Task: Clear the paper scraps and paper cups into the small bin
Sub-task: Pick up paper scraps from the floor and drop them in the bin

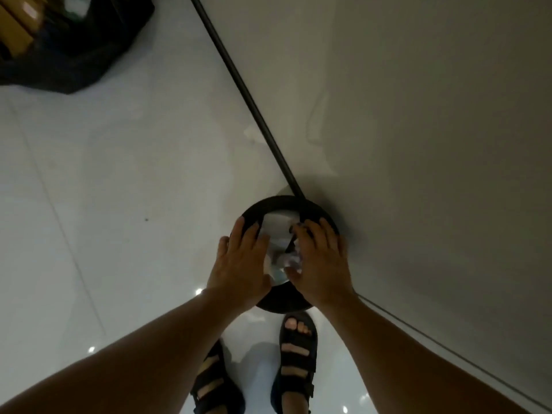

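One small black bin, round, standing at the right edge of the floor, touching the wall. Inside, white paper scraps, bunched too tightly to count; cups not told apart from them. Two hands over the mouth, palms down, fingers straight, clasping nothing: left hand lying across the left rim, right hand across the right, apart, scraps showing in the gap. Two black sandals just before the bin. One black bag at the floor's far left corner, well apart.
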The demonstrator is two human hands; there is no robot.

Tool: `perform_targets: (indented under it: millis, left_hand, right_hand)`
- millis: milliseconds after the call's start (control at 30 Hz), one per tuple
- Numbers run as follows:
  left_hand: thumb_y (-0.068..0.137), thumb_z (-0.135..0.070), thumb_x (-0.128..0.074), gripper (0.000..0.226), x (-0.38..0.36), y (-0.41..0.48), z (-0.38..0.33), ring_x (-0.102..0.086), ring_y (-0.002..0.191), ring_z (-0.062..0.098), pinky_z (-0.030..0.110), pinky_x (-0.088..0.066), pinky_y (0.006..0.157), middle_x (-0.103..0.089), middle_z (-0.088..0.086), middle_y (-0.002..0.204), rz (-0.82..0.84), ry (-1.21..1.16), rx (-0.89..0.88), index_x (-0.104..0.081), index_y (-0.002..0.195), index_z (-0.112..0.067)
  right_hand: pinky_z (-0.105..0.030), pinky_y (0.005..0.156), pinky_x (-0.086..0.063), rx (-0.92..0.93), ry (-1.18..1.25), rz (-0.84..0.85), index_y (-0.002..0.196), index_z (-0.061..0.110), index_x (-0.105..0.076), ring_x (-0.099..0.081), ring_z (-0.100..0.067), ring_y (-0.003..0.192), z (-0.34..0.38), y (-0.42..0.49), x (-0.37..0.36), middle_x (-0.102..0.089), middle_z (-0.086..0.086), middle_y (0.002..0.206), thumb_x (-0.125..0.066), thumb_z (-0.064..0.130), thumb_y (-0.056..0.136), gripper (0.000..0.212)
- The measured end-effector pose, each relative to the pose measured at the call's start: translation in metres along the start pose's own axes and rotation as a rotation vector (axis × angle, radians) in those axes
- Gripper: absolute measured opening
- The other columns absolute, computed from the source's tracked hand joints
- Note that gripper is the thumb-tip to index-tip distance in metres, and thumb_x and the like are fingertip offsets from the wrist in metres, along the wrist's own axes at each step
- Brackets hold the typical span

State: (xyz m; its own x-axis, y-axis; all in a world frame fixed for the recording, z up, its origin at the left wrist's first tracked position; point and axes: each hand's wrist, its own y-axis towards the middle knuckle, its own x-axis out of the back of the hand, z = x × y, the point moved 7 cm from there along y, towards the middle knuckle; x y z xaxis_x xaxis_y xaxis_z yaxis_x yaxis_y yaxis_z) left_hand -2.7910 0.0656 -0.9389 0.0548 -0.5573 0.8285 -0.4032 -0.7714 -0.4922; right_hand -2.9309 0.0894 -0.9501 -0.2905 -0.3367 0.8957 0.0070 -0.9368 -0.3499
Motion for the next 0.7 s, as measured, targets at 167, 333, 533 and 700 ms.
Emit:
perform_targets:
  millis: [167,333,533,700]
  left_hand:
    - [0.080,-0.059,-0.055,0.094,-0.036,0.005,0.012,0.034,0.139,0.031,0.054,-0.004,0.116,0.012,0.005,0.160,-0.016,0.154,-0.065,-0.005,0.153,-0.024]
    - [0.082,-0.059,-0.050,0.092,-0.016,-0.011,0.010,0.031,0.141,0.026,0.052,-0.008,0.117,0.022,0.002,0.157,-0.017,0.063,-0.055,-0.001,0.152,-0.027]
    - [0.084,-0.065,-0.040,0.092,0.071,-0.065,0.012,0.037,0.138,0.027,0.052,-0.002,0.117,0.031,0.001,0.154,-0.059,0.003,0.066,0.010,0.152,-0.027]
    - [0.087,-0.064,-0.037,0.088,0.167,-0.142,0.024,0.041,0.134,0.027,0.052,0.002,0.116,0.033,0.002,0.153,-0.122,-0.076,0.223,0.011,0.151,-0.027]
  right_hand:
    - [-0.062,0.112,-0.023,0.079,-0.112,-0.010,0.153,0.023,-0.027,-0.005,-0.033,0.150,-0.016,-0.002,-0.020,-0.016,-0.008,0.162,-0.068,0.054,0.078,0.092]
    - [-0.057,0.114,-0.018,0.027,-0.061,0.049,0.156,0.026,-0.014,-0.001,-0.031,0.150,-0.013,-0.013,0.003,-0.007,-0.007,0.163,-0.065,0.055,0.081,0.095]
    - [-0.052,0.117,-0.016,0.027,-0.005,0.058,0.153,0.032,0.002,0.016,-0.023,0.147,0.032,-0.052,0.080,0.015,0.003,0.161,-0.054,0.062,0.082,0.095]
    - [-0.049,0.118,-0.019,0.092,0.062,0.026,0.154,0.031,-0.006,0.010,-0.024,0.149,0.104,-0.085,0.175,0.005,0.002,0.162,-0.046,0.069,0.081,0.091]
